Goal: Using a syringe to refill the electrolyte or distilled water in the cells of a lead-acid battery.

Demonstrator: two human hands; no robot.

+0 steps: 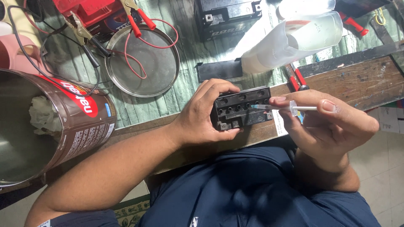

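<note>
A workbench (362,82) with a worn wooden front edge carries a pale green ribbed mat (189,50) over its top. On it, at about ten o'clock, a shallow round metal pan (158,69) lies with a red wire looped inside, and a big brown tin (54,122) lies on its side at nine o'clock with white cloth inside. A black battery (225,17) stands at twelve o'clock, a clear plastic jug (294,40) lies tipped at one o'clock, and a small black battery (242,108) rests at the centre on the front edge.
</note>
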